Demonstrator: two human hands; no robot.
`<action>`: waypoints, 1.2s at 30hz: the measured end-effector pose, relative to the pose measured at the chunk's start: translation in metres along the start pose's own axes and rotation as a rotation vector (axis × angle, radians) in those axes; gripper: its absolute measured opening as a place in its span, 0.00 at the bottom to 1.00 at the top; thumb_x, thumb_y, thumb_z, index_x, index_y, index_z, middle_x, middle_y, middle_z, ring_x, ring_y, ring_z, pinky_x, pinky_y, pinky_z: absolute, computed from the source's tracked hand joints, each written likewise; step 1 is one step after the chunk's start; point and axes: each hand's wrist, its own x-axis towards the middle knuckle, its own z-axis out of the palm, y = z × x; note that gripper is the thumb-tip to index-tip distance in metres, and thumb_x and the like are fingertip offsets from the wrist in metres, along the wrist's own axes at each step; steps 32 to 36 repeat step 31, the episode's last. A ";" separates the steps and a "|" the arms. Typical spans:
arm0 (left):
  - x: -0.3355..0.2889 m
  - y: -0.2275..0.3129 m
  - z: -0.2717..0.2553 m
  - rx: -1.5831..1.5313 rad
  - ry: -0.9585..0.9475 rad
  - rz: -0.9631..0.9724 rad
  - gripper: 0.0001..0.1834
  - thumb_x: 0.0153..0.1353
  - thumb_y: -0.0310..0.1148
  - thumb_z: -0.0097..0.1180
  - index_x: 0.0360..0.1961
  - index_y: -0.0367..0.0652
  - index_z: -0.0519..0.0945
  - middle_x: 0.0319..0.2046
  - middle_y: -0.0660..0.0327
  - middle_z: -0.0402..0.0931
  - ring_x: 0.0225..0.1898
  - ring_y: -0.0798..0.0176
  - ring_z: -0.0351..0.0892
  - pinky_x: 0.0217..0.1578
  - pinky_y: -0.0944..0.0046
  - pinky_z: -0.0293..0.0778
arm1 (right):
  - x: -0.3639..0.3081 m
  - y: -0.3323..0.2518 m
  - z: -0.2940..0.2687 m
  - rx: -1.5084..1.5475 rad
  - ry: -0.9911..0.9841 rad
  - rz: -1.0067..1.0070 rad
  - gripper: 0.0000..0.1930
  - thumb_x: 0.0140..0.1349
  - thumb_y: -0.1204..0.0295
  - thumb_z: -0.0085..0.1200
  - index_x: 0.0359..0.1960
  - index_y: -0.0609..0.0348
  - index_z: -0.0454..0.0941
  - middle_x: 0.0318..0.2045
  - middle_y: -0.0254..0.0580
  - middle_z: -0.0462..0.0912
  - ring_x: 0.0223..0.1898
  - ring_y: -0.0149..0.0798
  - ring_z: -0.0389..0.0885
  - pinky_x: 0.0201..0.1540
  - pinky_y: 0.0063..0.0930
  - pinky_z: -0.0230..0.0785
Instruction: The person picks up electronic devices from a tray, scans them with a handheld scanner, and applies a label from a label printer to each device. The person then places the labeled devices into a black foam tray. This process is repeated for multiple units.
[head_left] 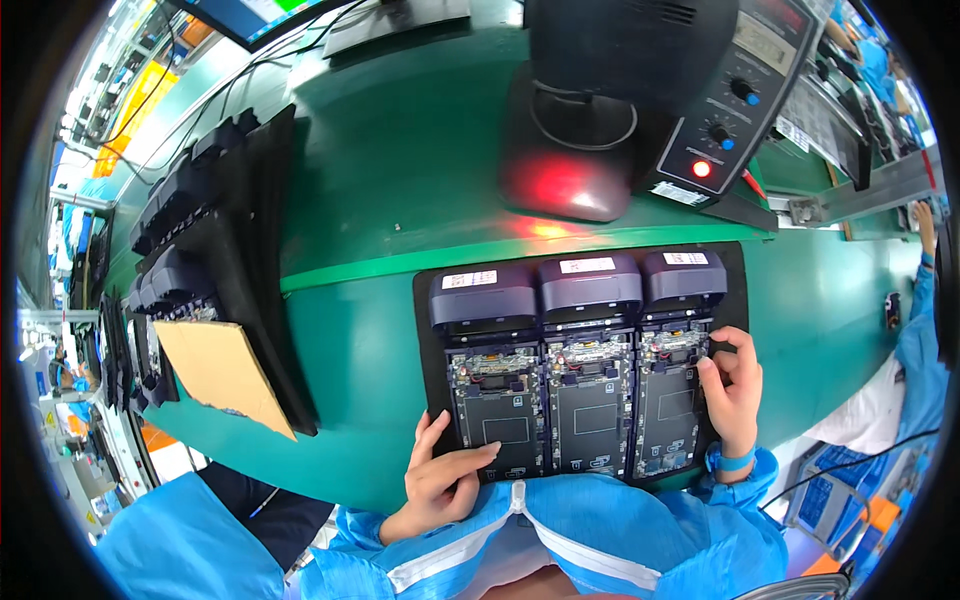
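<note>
Three dark handheld devices with exposed circuit boards lie side by side on a black tray (738, 290): the left device (490, 400), the middle device (588, 400) and the right device (668, 390). Each has a raised dark hood with a white label at its far end. My left hand (440, 480) is closed at the tray's near left edge, its index finger lying over the left device's lower part. At the right device's outer edge, my right hand (733, 390) is closed, thumb and index finger bent close together. Whatever lies between those fingertips is hidden.
Beyond the tray stand a black stand (570, 150) with a red glow on its base and a control box (725, 110) with blue knobs. To the left are stacked black trays of similar devices (175, 280) and a cardboard piece (225, 370). Another person's arm (920, 310) is at far right.
</note>
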 end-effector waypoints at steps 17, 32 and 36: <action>-0.006 0.003 0.006 -0.148 0.162 -0.002 0.17 0.34 0.26 0.56 0.32 0.38 0.77 0.50 0.40 0.65 0.58 0.37 0.54 0.58 0.44 0.42 | 0.001 0.005 -0.005 0.031 0.077 -0.013 0.14 0.50 0.77 0.53 0.39 0.60 0.68 0.12 0.32 0.68 0.13 0.26 0.64 0.16 0.19 0.54; -0.028 -0.011 -0.029 -1.372 0.120 -0.484 0.38 0.53 0.27 0.50 0.63 0.48 0.45 0.64 0.58 0.35 0.65 0.52 0.35 0.60 0.53 0.43 | -0.028 0.025 -0.053 0.503 -0.076 0.354 0.19 0.53 0.73 0.48 0.49 0.60 0.67 0.37 0.47 0.75 0.38 0.35 0.74 0.40 0.24 0.66; -0.028 -0.011 -0.029 -1.372 0.120 -0.484 0.38 0.53 0.27 0.50 0.63 0.48 0.45 0.64 0.58 0.35 0.65 0.52 0.35 0.60 0.53 0.43 | -0.028 0.025 -0.053 0.503 -0.076 0.354 0.19 0.53 0.73 0.48 0.49 0.60 0.67 0.37 0.47 0.75 0.38 0.35 0.74 0.40 0.24 0.66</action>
